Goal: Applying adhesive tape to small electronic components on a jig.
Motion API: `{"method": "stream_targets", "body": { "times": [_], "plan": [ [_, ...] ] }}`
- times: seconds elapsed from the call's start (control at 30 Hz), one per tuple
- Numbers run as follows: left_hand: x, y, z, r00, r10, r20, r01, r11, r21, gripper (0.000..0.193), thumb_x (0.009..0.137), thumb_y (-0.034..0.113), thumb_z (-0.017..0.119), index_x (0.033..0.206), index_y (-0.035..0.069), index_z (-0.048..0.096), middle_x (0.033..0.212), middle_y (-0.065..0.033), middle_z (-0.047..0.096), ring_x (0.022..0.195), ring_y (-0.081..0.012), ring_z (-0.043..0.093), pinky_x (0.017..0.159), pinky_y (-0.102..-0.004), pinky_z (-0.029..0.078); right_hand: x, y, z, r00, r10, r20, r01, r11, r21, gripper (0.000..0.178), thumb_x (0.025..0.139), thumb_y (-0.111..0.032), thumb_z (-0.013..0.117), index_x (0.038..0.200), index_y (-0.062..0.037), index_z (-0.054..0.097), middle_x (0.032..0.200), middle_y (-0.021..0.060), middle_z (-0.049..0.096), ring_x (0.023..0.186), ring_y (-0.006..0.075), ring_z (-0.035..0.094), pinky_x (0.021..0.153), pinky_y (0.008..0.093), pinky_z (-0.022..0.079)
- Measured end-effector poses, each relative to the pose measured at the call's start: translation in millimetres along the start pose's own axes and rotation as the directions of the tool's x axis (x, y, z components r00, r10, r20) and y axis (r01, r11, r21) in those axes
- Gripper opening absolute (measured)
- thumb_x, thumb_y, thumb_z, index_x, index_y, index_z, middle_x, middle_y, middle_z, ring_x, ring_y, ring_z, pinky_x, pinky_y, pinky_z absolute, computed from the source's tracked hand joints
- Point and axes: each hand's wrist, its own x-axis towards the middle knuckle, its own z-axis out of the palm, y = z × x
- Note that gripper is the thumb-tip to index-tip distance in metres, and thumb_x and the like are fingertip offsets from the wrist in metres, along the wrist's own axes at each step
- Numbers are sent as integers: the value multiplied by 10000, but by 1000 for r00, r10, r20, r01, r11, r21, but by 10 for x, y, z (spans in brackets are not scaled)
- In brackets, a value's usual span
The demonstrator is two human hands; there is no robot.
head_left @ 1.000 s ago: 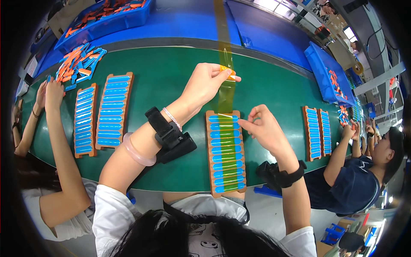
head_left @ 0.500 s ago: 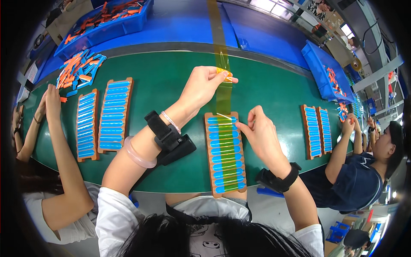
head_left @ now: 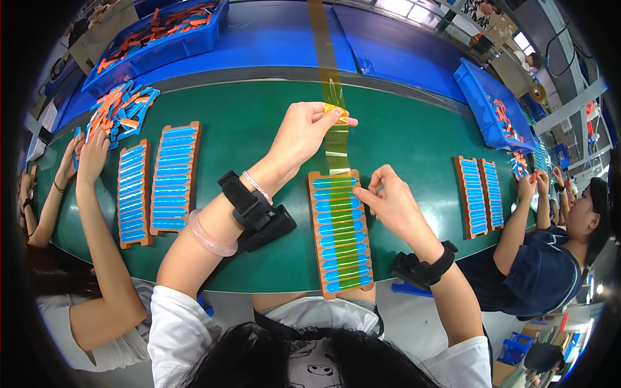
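Observation:
A long strip of amber see-through tape (head_left: 336,143) runs from the far side of the bench down over a brown tray (head_left: 315,224) in front of me. Blue rounded pieces (head_left: 337,229) lie crosswise in the tray, several in a column, with the tape along their middle. Beyond the tray's far end, my left hand (head_left: 303,134) pinches the tape, which is bunched orange at the fingertips. My right hand (head_left: 391,199) has its fingers curled, thumb and fingertip at the tray's right edge near the top pieces. Whether anything small is between them cannot be made out.
Two filled trays (head_left: 174,178) stand left, near a heap of orange and blue pieces (head_left: 123,111). Blue bins (head_left: 187,42) of pieces stand at the back left and right. Co-workers' hands (head_left: 97,155) are at both sides. Two more trays (head_left: 471,197) lie right.
The tape between my left hand and the tray shows different glints. My right hand has shifted very slightly left. At the left, a co-worker's hands have moved apart, one nearer the heap.

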Motion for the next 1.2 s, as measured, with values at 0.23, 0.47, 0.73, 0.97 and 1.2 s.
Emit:
{"method": "stream_targets", "body": {
  "times": [0.23, 0.47, 0.73, 0.97, 1.2],
  "plan": [
    [7, -44, -18, 1000, -3, 9, 2, 999, 45, 284, 882, 182, 444, 1006, -52, 546, 948, -93, 623, 912, -104, 537, 869, -275, 380, -26, -225, 0, 994, -112, 14, 113, 991, -76, 281, 705, -98, 626, 817, -8, 385, 718, 121, 508, 673, 255, 536, 616, 349, 429],
    [13, -81, -23, 1000, -20, -14, 21, 999, 35, 275, 880, 178, 448, 992, -52, 548, 942, -95, 625, 889, -104, 548, 845, -268, 401, 214, -299, 83, 995, -104, 4, 103, 982, -158, 313, 676, -108, 633, 841, -6, 386, 810, 172, 546, 761, 318, 562, 651, 389, 439],
    [43, -164, -30, 997, -65, -34, 65, 998, 0, 276, 888, 179, 428, 980, -50, 553, 919, -79, 630, 877, -94, 542, 825, -266, 408, 259, -186, -19, 991, -129, -36, 119, 971, -207, 354, 673, -168, 671, 822, -19, 387, 717, 82, 474, 640, 165, 488, 571, 296, 412],
    [22, -292, 126, 955, 256, -147, -44, 614, 788, 810, 801, 361, 541, 1276, -109, 83, 1297, -328, 176, 1218, -400, 198, 990, -393, 261, -25, 161, -254, 996, -94, -10, 94, 994, -48, 335, 725, -174, 642, 886, -5, 403, 756, 87, 469, 656, 195, 485, 617, 311, 419],
    [120, -170, -175, 967, 30, -251, 45, 956, 289, 484, 795, 262, 580, 1154, -11, 406, 1104, -171, 484, 1000, -264, 504, 816, -368, 437, -235, 242, -343, 992, -120, 34, 120, 993, -9, 387, 748, -221, 627, 993, 21, 450, 768, 68, 517, 591, 120, 494, 559, 258, 410]
  ]
}}
